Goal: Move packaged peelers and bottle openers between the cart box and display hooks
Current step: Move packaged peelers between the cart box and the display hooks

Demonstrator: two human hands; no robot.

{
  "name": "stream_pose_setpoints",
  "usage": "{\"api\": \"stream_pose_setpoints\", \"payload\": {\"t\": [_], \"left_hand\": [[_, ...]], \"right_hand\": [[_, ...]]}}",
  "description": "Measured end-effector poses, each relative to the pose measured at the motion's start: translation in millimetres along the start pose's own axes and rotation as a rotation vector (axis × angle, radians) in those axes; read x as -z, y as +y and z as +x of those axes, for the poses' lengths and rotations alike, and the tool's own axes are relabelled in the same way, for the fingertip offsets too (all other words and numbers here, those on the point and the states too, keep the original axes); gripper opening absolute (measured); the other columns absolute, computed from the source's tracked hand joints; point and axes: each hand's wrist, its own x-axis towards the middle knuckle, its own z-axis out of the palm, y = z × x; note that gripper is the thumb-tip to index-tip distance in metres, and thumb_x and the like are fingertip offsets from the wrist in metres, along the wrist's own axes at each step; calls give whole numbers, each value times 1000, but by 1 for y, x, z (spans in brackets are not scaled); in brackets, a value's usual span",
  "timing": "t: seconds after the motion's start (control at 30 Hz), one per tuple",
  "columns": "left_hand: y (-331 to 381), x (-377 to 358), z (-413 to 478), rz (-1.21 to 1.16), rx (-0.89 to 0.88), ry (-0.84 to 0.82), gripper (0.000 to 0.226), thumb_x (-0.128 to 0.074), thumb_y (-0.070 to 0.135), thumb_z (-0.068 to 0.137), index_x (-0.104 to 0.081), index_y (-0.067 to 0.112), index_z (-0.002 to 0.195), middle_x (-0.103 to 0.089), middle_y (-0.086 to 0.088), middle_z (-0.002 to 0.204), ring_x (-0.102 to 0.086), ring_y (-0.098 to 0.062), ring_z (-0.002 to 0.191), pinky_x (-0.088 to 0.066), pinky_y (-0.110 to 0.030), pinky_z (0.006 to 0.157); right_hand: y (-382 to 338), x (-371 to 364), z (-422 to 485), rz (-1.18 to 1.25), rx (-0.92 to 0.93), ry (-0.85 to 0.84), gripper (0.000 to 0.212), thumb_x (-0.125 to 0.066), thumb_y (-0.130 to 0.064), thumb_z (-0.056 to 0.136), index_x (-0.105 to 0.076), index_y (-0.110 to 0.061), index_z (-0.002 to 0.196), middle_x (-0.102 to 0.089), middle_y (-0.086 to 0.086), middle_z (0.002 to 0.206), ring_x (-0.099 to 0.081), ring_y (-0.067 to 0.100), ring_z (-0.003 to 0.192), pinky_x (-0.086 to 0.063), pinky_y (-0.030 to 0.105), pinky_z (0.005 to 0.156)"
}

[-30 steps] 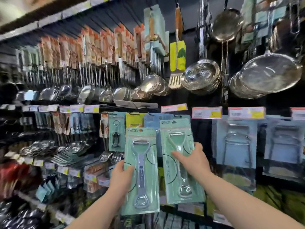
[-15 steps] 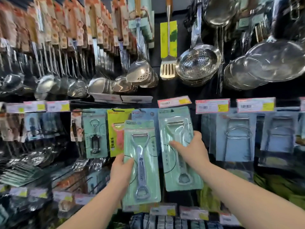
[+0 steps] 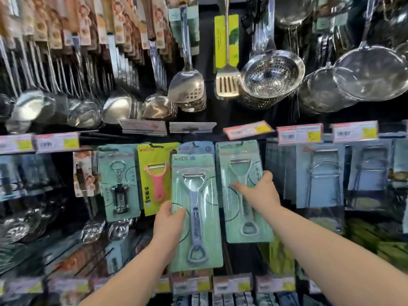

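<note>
My left hand (image 3: 169, 224) grips the left edge of a mint-green carded peeler with a bottle-opener end (image 3: 199, 217), held upright in front of the display. My right hand (image 3: 259, 193) holds a second, identical mint-green package (image 3: 241, 219) by its middle; the package top reaches up to the hook row under the price rail. Whether that top is on a hook cannot be seen. A pink peeler on a yellow card (image 3: 155, 180) and a corkscrew on a green card (image 3: 119, 184) hang just left of my left hand.
Steel ladles, a slotted turner (image 3: 227, 85) and strainers (image 3: 272, 74) hang above the price labels (image 3: 299, 133). Blue carded wire racks (image 3: 320, 175) hang to the right. More price tags (image 3: 231, 284) line the shelf below. The cart box is out of view.
Both hands have risen with their packages toward the hook row, the right package now reaching under the price rail. The view has moved closer to the display.
</note>
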Motion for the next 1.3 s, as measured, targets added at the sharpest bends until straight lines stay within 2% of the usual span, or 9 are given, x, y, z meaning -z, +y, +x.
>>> {"api": "stream_pose_setpoints", "payload": {"t": [0.17,0.27,0.33,0.4,0.5,0.6,0.73,0.9,1.3], "left_hand": [[6,-7,1,-48,-10,-12,54,-52,15,92,-35,10,143,-41,-11,146,-39,-29,133,-30,-46,112],[8,-13,-1,-28,-33,-2,37,-53,14,90,-50,10,127,-61,-10,119,-57,-25,106,-45,-41,96],[8,-18,-3,-44,-55,-7,28,-52,13,89,-55,10,117,-63,-7,101,-55,-20,85,-46,-34,80],[8,-24,-6,-56,-57,-18,31,-52,13,90,-53,8,120,-64,-10,107,-59,-25,92,-48,-36,85],[9,-35,-9,-60,-30,-47,43,-52,16,90,-45,4,131,-51,-25,133,-44,-45,125,-37,-56,105],[9,-47,-10,-96,-75,-66,25,-52,12,89,-57,13,113,-62,-21,116,-57,-41,108,-45,-50,95],[9,-64,-11,-173,-109,-101,19,-52,5,88,-63,19,94,-71,-15,96,-63,-42,96,-50,-55,90],[10,-80,-13,-215,-149,-129,24,-53,8,86,-63,28,92,-71,-6,98,-66,-29,97,-50,-53,92],[8,-108,5,-166,-174,-175,15,-53,14,88,-60,27,92,-70,-8,97,-65,-34,93,-52,-50,88]], "right_hand": [[5,-10,24,-49,-36,-58,91,-75,-53,69,-24,-12,132,-45,16,133,-48,24,84,-39,30,56],[7,-11,33,-26,-70,-108,94,-76,-54,67,-27,-9,133,-42,15,135,-51,30,100,-42,33,70],[11,-10,32,-26,-42,-121,93,-73,-56,69,-30,-7,135,-38,15,134,-49,32,112,-45,36,82],[14,-6,26,-22,47,-81,83,-65,-56,77,-33,-10,139,-37,13,134,-47,30,116,-42,36,90],[13,2,5,162,131,-134,49,-49,-51,89,-51,-18,125,-54,3,124,-53,15,106,-39,27,85],[12,9,-18,299,132,-279,20,-46,-47,92,-58,-31,86,-61,-12,88,-56,-4,76,-41,13,65],[15,15,-32,272,244,-243,21,-56,-31,91,-59,-10,91,-65,17,86,-58,32,78,-47,34,70],[23,25,-31,313,263,-179,13,-55,-28,92,-59,-15,91,-66,23,94,-59,40,89,-50,50,77],[35,32,1,238,222,-119,12,-57,-33,90,-60,-21,89,-69,11,90,-64,27,87,-52,39,76]]}}
